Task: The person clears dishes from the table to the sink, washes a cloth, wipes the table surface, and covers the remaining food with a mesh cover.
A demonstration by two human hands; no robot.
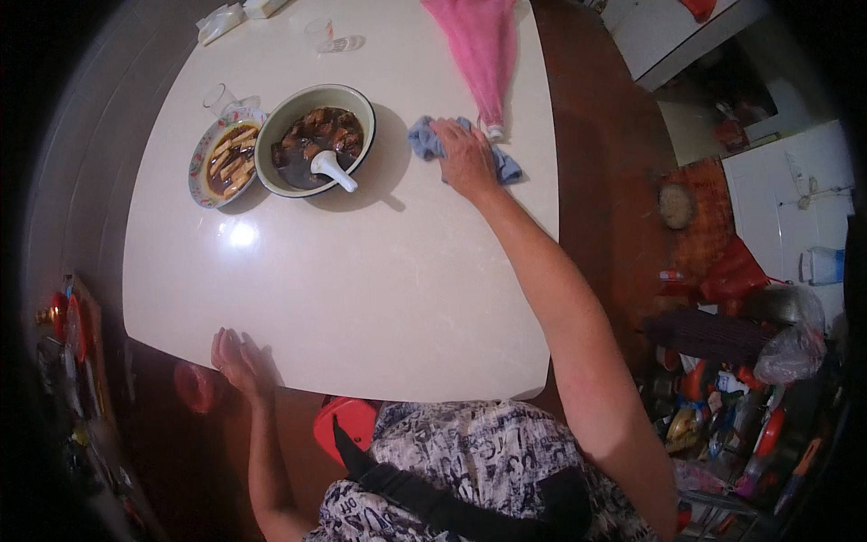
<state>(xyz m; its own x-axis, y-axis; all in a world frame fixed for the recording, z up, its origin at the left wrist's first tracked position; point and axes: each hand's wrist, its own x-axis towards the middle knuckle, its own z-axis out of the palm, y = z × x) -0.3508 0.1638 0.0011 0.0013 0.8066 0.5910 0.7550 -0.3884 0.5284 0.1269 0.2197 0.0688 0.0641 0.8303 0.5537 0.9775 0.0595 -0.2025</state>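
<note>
My right hand [464, 157] presses a crumpled grey-blue cloth [425, 139] against the light table top [379, 291], close to the table's right edge. Just beyond the fingers lies a folded pink mesh food cover [484, 54], its white tip [496, 132] beside the cloth. My left hand [238, 362] rests at the front left edge of the table, holding nothing, fingers apart. Further in stands a deep enamel bowl [315, 193] of dark braised food with a white spoon [332, 168] in it. A patterned plate [198, 169] of pale strips in dark sauce touches or overlaps the bowl's left side.
Behind the plate is a clear glass [220, 100]; another clear glass [318, 30] stands farther back. A tissue pack [221, 24] lies at the far left. A red stool [345, 427] is under the front edge. Cluttered shelves [731, 406] stand at the right.
</note>
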